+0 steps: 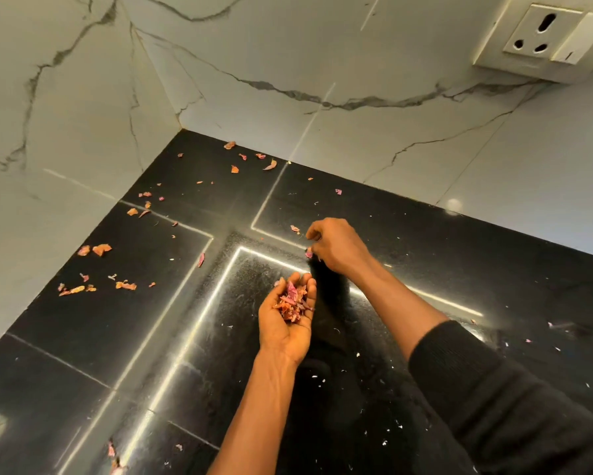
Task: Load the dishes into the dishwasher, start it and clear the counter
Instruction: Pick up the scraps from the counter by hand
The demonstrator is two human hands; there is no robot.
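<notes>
A glossy black counter [157, 337] fills the corner between two marble walls. Dry pink and orange onion peels [101, 249] lie scattered over its far and left parts. My left hand [283, 327] is palm up over the middle of the counter, cupped around a small heap of gathered peels [292, 303]. Just beyond it, my right hand [336, 245] reaches down to the surface, its fingertips pinched on one pink peel [309, 252]. Another small peel [294, 229] lies just left of that hand. No dishes or dishwasher are in view.
White marble walls [288, 80] with grey veins close off the counter at the back and left. A white wall socket [545, 36] sits high at the top right. Small white crumbs [356, 354] dot the counter near my arms.
</notes>
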